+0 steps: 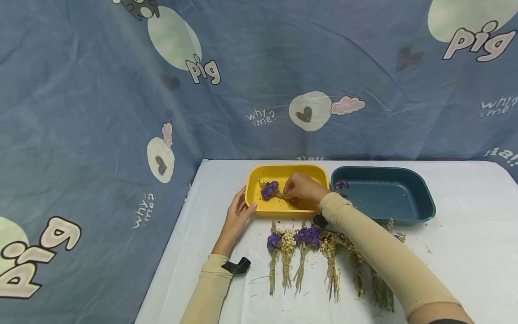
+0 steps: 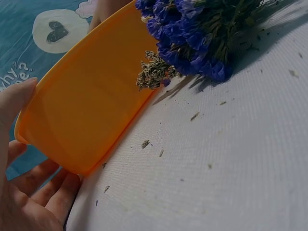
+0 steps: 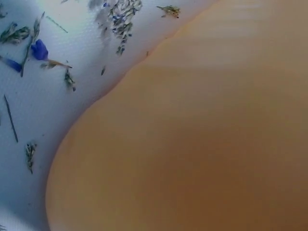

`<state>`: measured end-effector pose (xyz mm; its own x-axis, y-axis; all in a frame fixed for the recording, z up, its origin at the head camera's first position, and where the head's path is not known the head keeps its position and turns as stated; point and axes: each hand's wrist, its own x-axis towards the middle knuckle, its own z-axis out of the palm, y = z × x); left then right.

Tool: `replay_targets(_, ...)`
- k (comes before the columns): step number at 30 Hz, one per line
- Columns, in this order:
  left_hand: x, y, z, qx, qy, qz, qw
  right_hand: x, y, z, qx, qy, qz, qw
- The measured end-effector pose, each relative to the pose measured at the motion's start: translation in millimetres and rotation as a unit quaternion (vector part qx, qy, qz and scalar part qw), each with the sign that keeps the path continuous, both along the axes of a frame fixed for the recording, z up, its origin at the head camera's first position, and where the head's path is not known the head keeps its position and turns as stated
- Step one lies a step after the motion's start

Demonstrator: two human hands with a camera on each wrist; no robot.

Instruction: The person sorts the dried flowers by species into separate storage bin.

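A yellow plastic basin stands on the white table. My left hand holds its left end, thumb at the rim and fingers against the side; the left wrist view shows the fingers round the lower corner. Inside the basin lies a small bunch of purple dried flowers. My right hand reaches in and pinches this bunch by its stems. The basin's wall fills most of the right wrist view, where the right hand is hidden.
Right of the yellow basin is a dark teal basin with a few purple bits. Several dried bunches line the near side, including purple flowers and cream flowers; the right forearm crosses above some. Loose fragments litter the cloth.
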<state>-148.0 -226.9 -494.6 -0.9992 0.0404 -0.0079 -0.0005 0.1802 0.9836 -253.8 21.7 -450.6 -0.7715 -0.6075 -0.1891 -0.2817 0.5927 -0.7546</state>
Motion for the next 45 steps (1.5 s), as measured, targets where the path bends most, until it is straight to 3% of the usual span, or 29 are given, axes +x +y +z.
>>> replay_targets(9,-0.1,0.4,-0.3,-0.002,0.003,0.003,1.0000,0.2,3,3.3,-0.023,-0.023,-0.025,0.9992)
replay_targets(19,0.2,-0.1,-1.4,0.000,0.002,0.002,1.0000,14.7,9,13.4,-0.067,-0.053,-0.058,0.9946)
replay_targets(24,-7.9,-4.1,-17.8,-0.005,0.000,0.005,1.0000,22.8,15,20.6,-0.092,-0.068,-0.066,0.9912)
replay_targets(26,-11.4,-5.9,-25.8,-0.007,0.000,0.009,0.9999,25.6,19,21.8,-0.101,-0.066,-0.067,0.9904)
replay_targets(30,-11.5,-6.6,-30.0,-0.008,0.013,0.012,0.9998,31.4,27,22.2,-0.112,-0.056,-0.073,0.9895)
replay_targets(38,-10.0,-5.6,-29.2,-0.017,0.034,0.015,0.9992,53.7,42,26.0,-0.115,-0.031,-0.091,0.9887)
replay_targets(45,-10.5,-5.8,-30.8,-0.020,0.032,0.016,0.9991,74.3,53,25.4,-0.106,-0.013,-0.110,0.9882)
